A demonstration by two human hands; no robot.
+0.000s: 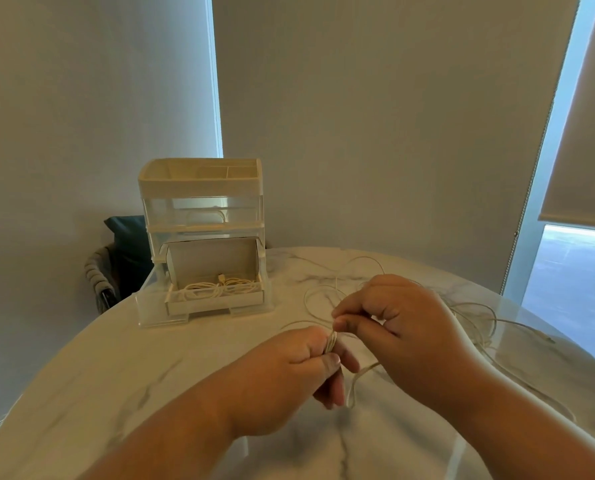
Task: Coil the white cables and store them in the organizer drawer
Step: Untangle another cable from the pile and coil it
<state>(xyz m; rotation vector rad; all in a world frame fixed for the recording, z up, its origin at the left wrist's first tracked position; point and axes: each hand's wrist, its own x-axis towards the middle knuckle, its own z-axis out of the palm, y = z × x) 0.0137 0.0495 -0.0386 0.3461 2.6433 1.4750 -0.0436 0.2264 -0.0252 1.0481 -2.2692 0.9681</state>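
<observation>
My left hand [289,375] pinches several loops of a white cable [331,341] between thumb and fingers, and a loop hangs below it. My right hand [393,323] pinches the same cable just above and to the right of the bundle. The loose rest of the cable [476,317] sprawls in loops over the table behind and right of my right hand. A clear plastic organizer [202,209] stands at the table's far left; its bottom drawer [216,301] is pulled open and holds a coiled white cable [216,287].
The round marble table [150,375] fills the lower view. Behind the organizer a dark cushion [126,233] lies on a woven chair [97,271]. Roller blinds hang behind the table and a window shows at the right.
</observation>
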